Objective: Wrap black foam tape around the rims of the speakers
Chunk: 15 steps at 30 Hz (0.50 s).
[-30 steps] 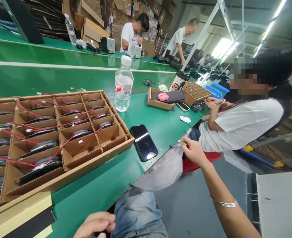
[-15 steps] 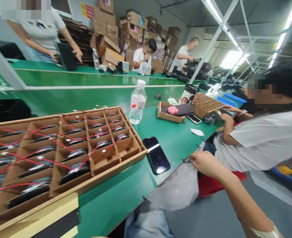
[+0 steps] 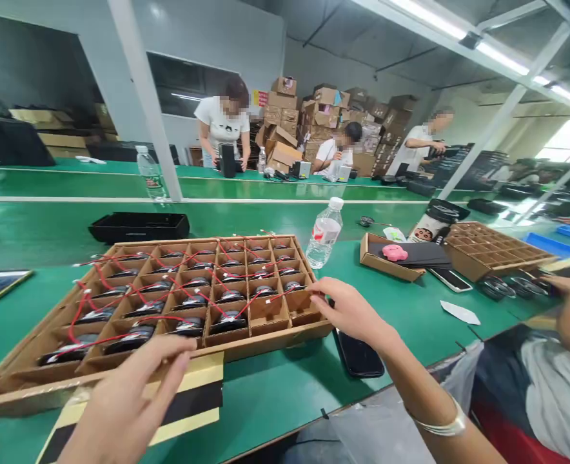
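On my green bench: dark phone lying flat. Farther from me, a white-capped water bottle. Off to my right, shallow carton holding black sheets, a pink object on top; patterned tumbler behind. Across from me I count three people in white tops, stacked boxes beyond.

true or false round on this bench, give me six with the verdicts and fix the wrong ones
1. The right hand is at the right end of the divided tray. True.
2. The left hand grips a bottle. False: the left hand is at the tray's near edge.
3. The wires across the tray are green. False: red wires show.
4. A bracelet is on the right forearm. True.
5. The black phone stands upright. False: it lies flat on the table.
6. A pink thing lies in a small box. True.
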Each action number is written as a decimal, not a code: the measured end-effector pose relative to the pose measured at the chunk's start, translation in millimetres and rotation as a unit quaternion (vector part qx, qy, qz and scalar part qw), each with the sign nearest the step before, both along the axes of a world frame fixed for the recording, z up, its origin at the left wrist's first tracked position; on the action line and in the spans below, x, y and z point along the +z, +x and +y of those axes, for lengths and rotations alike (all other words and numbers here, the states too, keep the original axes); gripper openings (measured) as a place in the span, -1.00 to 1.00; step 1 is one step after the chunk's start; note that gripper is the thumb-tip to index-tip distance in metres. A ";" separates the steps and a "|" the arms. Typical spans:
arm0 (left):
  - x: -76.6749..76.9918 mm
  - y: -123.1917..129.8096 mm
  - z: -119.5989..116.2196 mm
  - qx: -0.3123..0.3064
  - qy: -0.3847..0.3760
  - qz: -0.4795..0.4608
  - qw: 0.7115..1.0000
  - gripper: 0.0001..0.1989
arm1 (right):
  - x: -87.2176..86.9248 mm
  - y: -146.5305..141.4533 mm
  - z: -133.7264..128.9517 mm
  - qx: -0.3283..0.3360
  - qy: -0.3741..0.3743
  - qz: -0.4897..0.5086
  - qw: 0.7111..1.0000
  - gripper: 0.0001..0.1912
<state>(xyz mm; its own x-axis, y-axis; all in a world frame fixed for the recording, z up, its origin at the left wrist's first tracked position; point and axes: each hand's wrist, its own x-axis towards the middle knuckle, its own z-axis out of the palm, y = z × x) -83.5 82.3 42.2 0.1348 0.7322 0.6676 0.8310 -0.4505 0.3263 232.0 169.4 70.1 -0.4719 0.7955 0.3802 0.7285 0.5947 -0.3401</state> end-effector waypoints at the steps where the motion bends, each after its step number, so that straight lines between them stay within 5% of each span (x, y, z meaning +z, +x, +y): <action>1: 13.3 -5.9 6.9 -0.003 0.017 0.014 1.000 -0.70 | -1.5 -9.8 8.0 0.007 0.000 -0.005 1.000 -0.79; 4: 40.6 -18.9 13.3 -0.005 0.007 0.042 0.999 -0.76 | -8.5 -26.9 24.7 0.025 -0.003 -0.030 0.999 -0.74; 7: 38.7 -35.6 -4.4 0.042 0.002 0.054 0.998 -0.73 | -16.5 -25.6 32.1 0.041 -0.020 -0.033 0.998 -0.72; 15: -42.9 -73.8 -92.1 0.164 0.004 0.115 0.980 -0.71 | -24.6 -22.6 48.6 0.048 -0.004 -0.043 0.998 -0.86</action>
<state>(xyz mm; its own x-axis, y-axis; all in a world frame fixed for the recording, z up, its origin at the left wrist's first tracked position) -157.4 -9.7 -0.8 0.0410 0.7569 0.6523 0.9826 -0.1490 0.1112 209.4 218.0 45.4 -0.5765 0.7478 0.3292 0.6950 0.6607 -0.2838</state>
